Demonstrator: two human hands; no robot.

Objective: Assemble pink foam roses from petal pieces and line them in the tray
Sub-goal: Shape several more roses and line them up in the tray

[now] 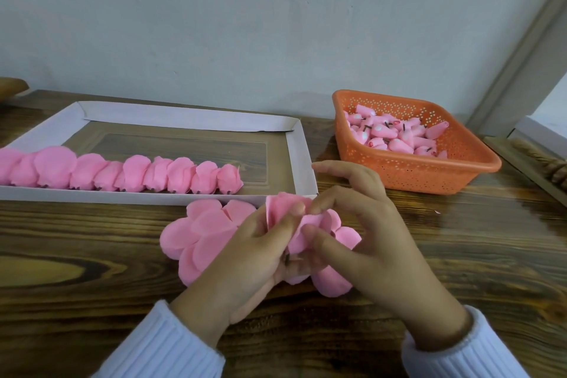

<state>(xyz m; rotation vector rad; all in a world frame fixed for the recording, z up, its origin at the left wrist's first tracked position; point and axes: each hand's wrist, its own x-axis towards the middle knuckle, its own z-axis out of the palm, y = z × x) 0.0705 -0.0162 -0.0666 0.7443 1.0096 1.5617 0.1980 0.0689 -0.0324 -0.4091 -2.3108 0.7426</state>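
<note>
while the left hand (254, 255) grips the half-made rose (322, 219), fingers (285, 225) curled round its base, the right hand (371, 233) pinches its outer petal, just above loose petal pieces (202, 233) on the wooden surface (92, 242). finished roses (122, 175) line the tray (302, 156) beside an orange basket (429, 176).

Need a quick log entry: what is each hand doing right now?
Left hand: curled round the half-made rose, holding it.
Right hand: thumb and fingers pinching a petal of that rose.
</note>
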